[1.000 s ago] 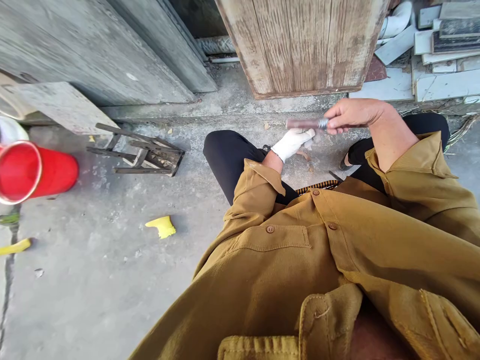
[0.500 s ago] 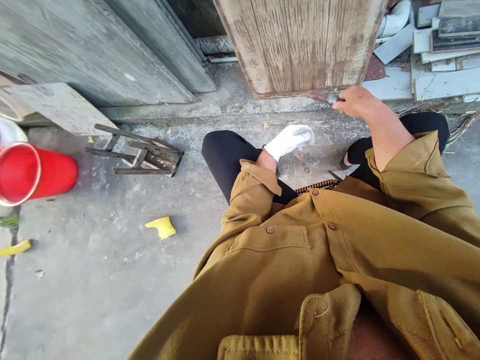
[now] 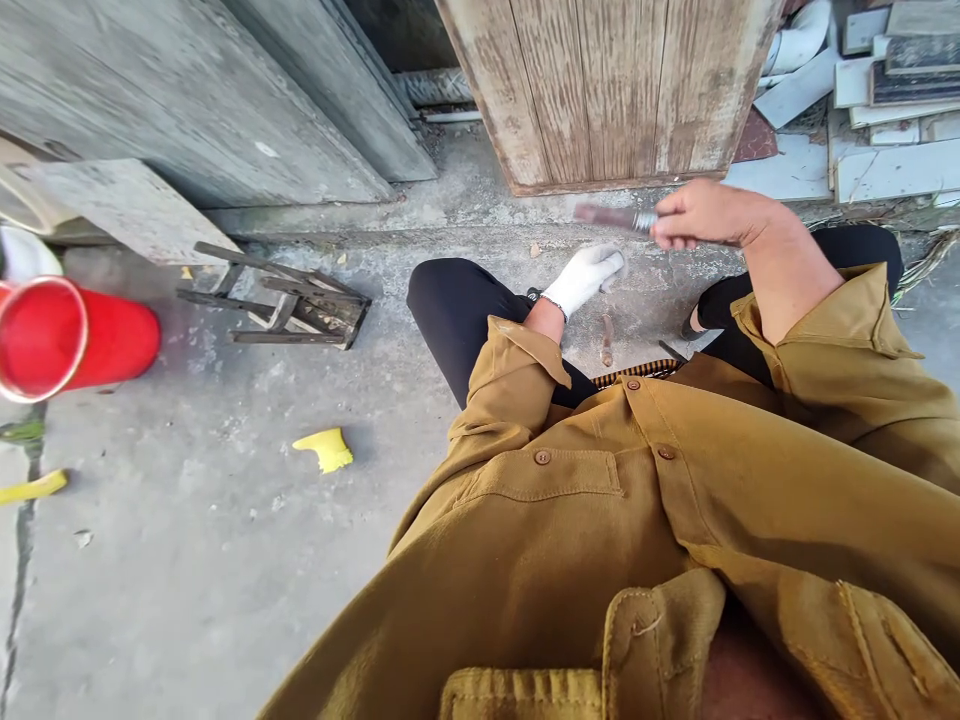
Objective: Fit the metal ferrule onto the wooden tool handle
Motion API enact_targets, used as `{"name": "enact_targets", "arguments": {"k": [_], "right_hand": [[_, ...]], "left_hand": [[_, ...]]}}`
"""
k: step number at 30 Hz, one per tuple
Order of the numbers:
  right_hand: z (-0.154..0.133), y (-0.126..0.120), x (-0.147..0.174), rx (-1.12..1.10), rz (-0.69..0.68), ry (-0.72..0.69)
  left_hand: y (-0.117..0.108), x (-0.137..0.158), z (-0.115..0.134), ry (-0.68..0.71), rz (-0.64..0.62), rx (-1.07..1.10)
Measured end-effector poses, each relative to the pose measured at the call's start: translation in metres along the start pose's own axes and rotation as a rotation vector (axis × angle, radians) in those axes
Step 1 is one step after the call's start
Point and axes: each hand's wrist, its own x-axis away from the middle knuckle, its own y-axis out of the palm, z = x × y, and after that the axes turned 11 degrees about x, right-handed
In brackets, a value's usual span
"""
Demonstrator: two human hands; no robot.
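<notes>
My right hand (image 3: 701, 215), ungloved, grips a dark brown stick-like tool (image 3: 613, 217) with a silvery ringed collar. The tool is blurred and points left, just below the bottom edge of a weathered wooden door panel (image 3: 600, 90). My left hand (image 3: 581, 280) wears a white glove and hangs between my knees. Its fingers curl inward; whether anything is inside them is hidden. On the concrete below the glove lies a small brown piece (image 3: 606, 340) that looks like a wooden handle.
A small wooden stool (image 3: 289, 305) lies on its side at left, near a red bucket (image 3: 112, 338). Yellow scraps (image 3: 326, 450) dot the concrete floor (image 3: 225, 560). Grey boards (image 3: 187, 110) lean at upper left. Stacked tiles (image 3: 896, 180) and a white pipe (image 3: 799, 40) are at upper right.
My right hand has drawn the tool left and down, off the door panel's bottom edge. The gloved left hand has shifted slightly, showing more of the brown piece on the ground.
</notes>
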Motion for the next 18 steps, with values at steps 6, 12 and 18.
{"name": "enact_targets", "arguments": {"k": [6, 12, 18], "right_hand": [[0.004, 0.004, -0.008, -0.348, 0.462, 0.215], [0.012, 0.006, -0.021, 0.294, 0.257, 0.337], [0.013, 0.022, -0.025, 0.466, -0.471, 0.173]], "left_hand": [[0.012, 0.011, 0.000, -0.012, -0.235, 0.088], [0.005, 0.016, 0.016, -0.015, -0.282, 0.135], [-0.011, 0.011, 0.021, 0.076, -0.093, 0.029]]}}
